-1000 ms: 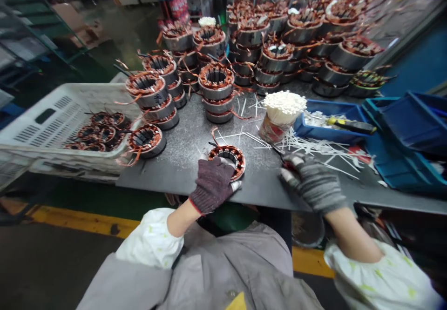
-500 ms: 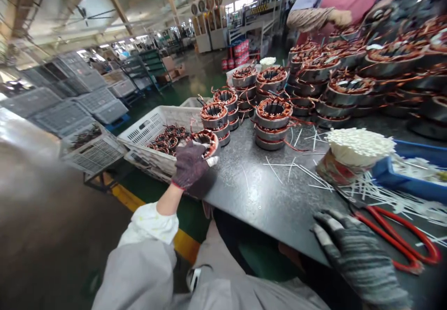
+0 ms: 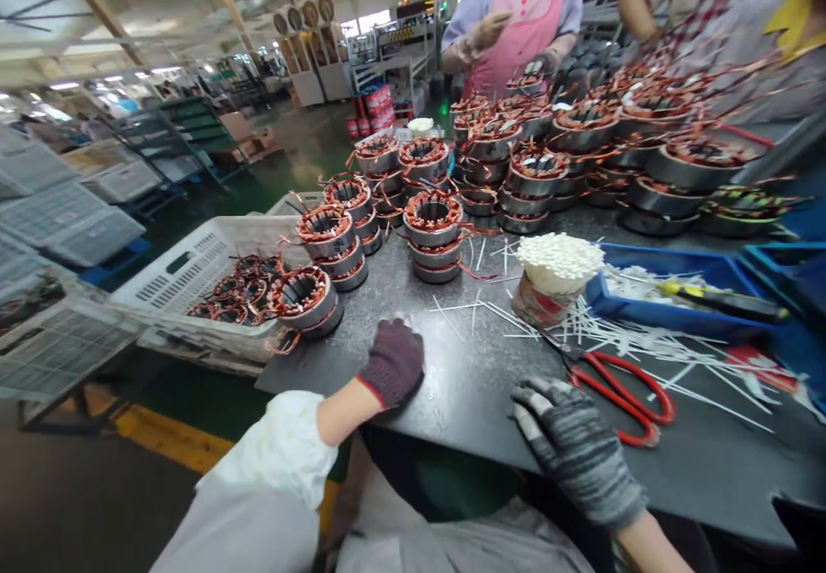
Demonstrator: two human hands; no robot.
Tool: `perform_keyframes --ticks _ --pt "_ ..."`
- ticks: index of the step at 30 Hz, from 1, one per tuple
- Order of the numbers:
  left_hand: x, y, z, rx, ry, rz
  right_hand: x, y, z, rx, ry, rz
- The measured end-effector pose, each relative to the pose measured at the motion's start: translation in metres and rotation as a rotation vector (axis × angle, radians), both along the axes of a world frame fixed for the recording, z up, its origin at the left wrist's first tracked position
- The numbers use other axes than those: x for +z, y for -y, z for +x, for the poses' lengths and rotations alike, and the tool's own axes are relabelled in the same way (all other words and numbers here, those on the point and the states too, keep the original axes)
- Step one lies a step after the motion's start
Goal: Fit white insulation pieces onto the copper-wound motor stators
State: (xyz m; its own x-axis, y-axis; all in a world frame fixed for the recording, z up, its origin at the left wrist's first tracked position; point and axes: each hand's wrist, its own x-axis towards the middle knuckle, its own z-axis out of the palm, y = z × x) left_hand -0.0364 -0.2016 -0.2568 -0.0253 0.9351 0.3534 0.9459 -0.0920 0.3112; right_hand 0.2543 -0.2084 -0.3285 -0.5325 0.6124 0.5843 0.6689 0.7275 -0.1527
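My left hand (image 3: 395, 358), in a dark purple glove, rests on the dark tabletop (image 3: 465, 422) with its fingers curled under. Whatever they hold, if anything, is hidden. To its upper left, a motor stator (image 3: 302, 298) with copper windings sits near the table's left edge, apart from the hand. My right hand (image 3: 571, 444) wears a grey striped glove and lies open along the front edge, fingers extended. Close beside it are scissors (image 3: 623, 397) with red handles. Thin white sticks (image 3: 448, 319) lie scattered ahead of both hands.
Stacked stators (image 3: 432, 233) fill the table's far side. A bundle of white sticks (image 3: 560, 259) stands by a blue tray (image 3: 684, 268). At left is a white crate (image 3: 212, 246) containing wound parts. Across the table, a co-worker in a pink apron (image 3: 507, 31) stands near another person.
My left hand has let go of the stator and moved right onto the tabletop, fingers now curled. The stator stays by the table's left edge. My view has turned right; my right hand still lies open.
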Motion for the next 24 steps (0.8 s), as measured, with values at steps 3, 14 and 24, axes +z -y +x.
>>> perform_keyframes --ticks 3,14,24 --pt "-0.01 -0.057 0.051 -0.069 -0.166 -0.179 -0.001 0.001 0.0 -0.016 -0.004 -0.023" --pt "0.113 -0.108 0.028 0.045 -0.265 0.338 -0.011 -0.001 -0.005 -0.027 -0.123 0.096" --pt "0.115 -0.139 -0.018 0.141 -0.06 0.021 -0.016 -0.002 -0.005 -0.013 -0.108 0.126"
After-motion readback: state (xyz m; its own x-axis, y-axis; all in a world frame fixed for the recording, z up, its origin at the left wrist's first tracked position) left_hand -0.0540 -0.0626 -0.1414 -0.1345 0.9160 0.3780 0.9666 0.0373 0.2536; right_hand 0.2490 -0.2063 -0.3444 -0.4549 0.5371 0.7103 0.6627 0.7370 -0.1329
